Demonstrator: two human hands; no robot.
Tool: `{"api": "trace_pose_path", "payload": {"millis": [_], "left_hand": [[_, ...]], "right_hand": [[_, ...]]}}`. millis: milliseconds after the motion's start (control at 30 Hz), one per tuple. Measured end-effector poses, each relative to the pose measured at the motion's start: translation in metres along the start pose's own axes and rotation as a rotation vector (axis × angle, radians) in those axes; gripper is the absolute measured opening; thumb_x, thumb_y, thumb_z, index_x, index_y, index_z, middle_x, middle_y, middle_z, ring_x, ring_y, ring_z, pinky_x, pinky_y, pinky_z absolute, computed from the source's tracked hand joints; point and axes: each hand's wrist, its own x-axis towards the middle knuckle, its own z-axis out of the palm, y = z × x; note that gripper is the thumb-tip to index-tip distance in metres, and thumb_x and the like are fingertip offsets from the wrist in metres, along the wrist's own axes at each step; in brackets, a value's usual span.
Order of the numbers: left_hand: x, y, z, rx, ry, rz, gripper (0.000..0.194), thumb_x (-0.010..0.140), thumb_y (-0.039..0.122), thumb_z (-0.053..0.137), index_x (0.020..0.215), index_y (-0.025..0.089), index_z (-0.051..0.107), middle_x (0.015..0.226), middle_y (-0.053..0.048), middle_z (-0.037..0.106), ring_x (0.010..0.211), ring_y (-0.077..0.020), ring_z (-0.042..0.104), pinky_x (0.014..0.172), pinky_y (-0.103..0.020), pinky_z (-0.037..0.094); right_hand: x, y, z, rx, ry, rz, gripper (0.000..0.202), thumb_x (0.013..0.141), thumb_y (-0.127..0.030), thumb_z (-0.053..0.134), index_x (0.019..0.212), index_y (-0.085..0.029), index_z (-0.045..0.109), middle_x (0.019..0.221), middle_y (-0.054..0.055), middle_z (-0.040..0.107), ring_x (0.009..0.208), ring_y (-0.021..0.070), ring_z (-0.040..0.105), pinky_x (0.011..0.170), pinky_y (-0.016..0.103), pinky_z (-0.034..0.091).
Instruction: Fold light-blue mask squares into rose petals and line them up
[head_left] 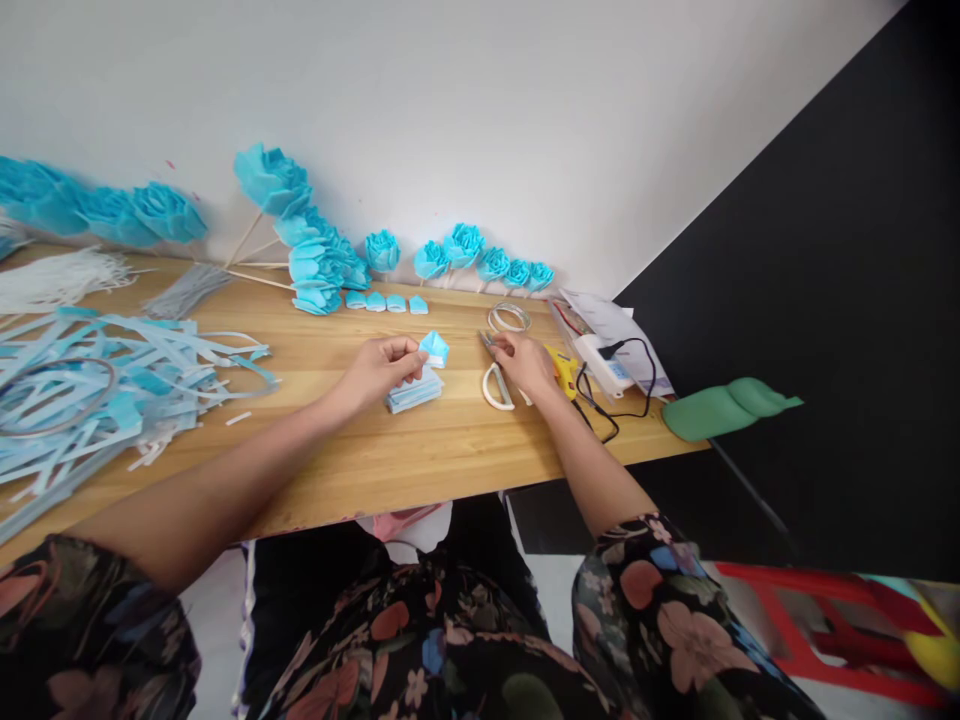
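Note:
My left hand (384, 368) pinches a small folded light-blue piece (436, 346) with a white strip at its lower edge. Just below it, a stack of flat light-blue pieces (416, 392) lies on the wooden table (352, 450). My right hand (528, 362) is closed over the middle of a pair of scissors (498, 406) with white handles, which rest on or close to the tabletop. The blades poke out beyond my fingers, pointing away from me. Beyond my left hand, several small folded blue petals (396, 303) form a row.
Blue flowers on sticks (463, 244) lean along the wall. Cut strips (150, 375) are heaped at left beside grey wires (187, 290). A roll of clear tape (509, 317), a yellow glue gun (562, 370), a power strip (609, 365) and a green bottle (720, 408) lie rightward.

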Motion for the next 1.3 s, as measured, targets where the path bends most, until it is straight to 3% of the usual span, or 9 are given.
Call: {"api": "trace_pose_path", "payload": {"millis": [233,433,567,667,800,900,1033,1167,1300], "left_hand": [[-0.001,0.003,0.000,-0.009,-0.004,-0.003,0.027,0.077,0.037,0.065,0.062,0.016,0.057,0.060,0.000,0.057,0.053,-0.0078,0.046,0.053,-0.021,0.038],[-0.001,0.005,0.001,-0.052,-0.004,-0.007,0.027,0.077,0.035,0.065,0.061,0.016,0.055,0.058,0.001,0.057,0.051,-0.0072,0.047,0.052,-0.020,0.038],[-0.002,0.004,0.002,-0.068,-0.013,-0.028,0.026,0.077,0.034,0.065,0.063,0.016,0.056,0.057,0.001,0.057,0.050,-0.0067,0.046,0.051,-0.020,0.037],[-0.002,0.003,0.002,-0.069,-0.036,-0.017,0.026,0.078,0.035,0.066,0.064,0.015,0.057,0.057,0.001,0.057,0.049,-0.0066,0.046,0.050,-0.020,0.036],[-0.002,0.001,0.001,-0.056,-0.051,0.001,0.026,0.079,0.036,0.066,0.065,0.015,0.057,0.056,0.001,0.058,0.049,-0.0067,0.047,0.050,-0.020,0.035],[-0.002,0.002,0.001,-0.045,-0.063,0.007,0.025,0.080,0.035,0.064,0.066,0.015,0.057,0.057,0.001,0.057,0.049,-0.0067,0.047,0.049,-0.019,0.035],[-0.004,0.002,0.003,-0.038,-0.082,0.019,0.025,0.081,0.035,0.064,0.069,0.014,0.057,0.060,0.001,0.058,0.050,-0.0063,0.046,0.048,-0.019,0.034],[-0.003,0.001,0.003,-0.069,-0.094,0.014,0.025,0.080,0.034,0.066,0.069,0.014,0.057,0.060,0.002,0.058,0.051,-0.0064,0.047,0.048,-0.018,0.034],[-0.001,0.002,0.002,-0.102,-0.090,-0.025,0.021,0.082,0.027,0.063,0.067,0.013,0.058,0.057,0.001,0.058,0.049,-0.0066,0.049,0.049,-0.018,0.037]], "right_hand": [[0.003,-0.013,0.004,-0.103,0.048,0.092,0.021,0.090,-0.032,0.056,0.094,-0.021,0.074,0.090,0.008,0.077,0.084,0.0245,0.071,0.071,0.032,0.049],[0.006,0.003,0.016,0.174,0.172,0.153,0.021,0.091,-0.030,0.052,0.094,-0.019,0.069,0.088,0.007,0.076,0.082,0.0219,0.070,0.075,0.033,0.051],[0.000,-0.009,0.012,0.543,0.250,0.078,0.025,0.092,-0.040,0.051,0.093,-0.019,0.064,0.082,0.005,0.073,0.076,0.0171,0.068,0.071,0.029,0.052],[-0.012,-0.037,0.001,0.851,0.132,-0.011,0.031,0.090,-0.048,0.054,0.099,-0.020,0.063,0.086,0.004,0.071,0.075,0.0149,0.065,0.057,0.024,0.050],[-0.028,-0.075,-0.013,1.073,-0.112,-0.121,0.038,0.084,-0.049,0.065,0.112,-0.024,0.061,0.102,0.005,0.072,0.090,0.0163,0.066,0.063,0.025,0.055],[-0.031,-0.090,-0.014,1.077,-0.197,-0.141,0.046,0.079,-0.049,0.071,0.117,-0.025,0.060,0.098,0.002,0.071,0.079,0.0135,0.064,0.062,0.025,0.055],[-0.029,-0.098,-0.008,1.077,-0.156,-0.134,0.044,0.077,-0.043,0.074,0.114,-0.023,0.062,0.078,-0.003,0.065,0.063,0.0095,0.056,0.054,0.022,0.048],[-0.031,-0.103,-0.005,1.033,-0.136,-0.161,0.035,0.081,-0.039,0.071,0.111,-0.022,0.065,0.074,-0.004,0.063,0.061,0.0093,0.054,0.054,0.022,0.045],[-0.039,-0.104,-0.009,0.847,0.039,-0.223,0.023,0.089,-0.039,0.062,0.103,-0.022,0.069,0.084,0.001,0.069,0.069,0.0122,0.060,0.059,0.025,0.047]]}}
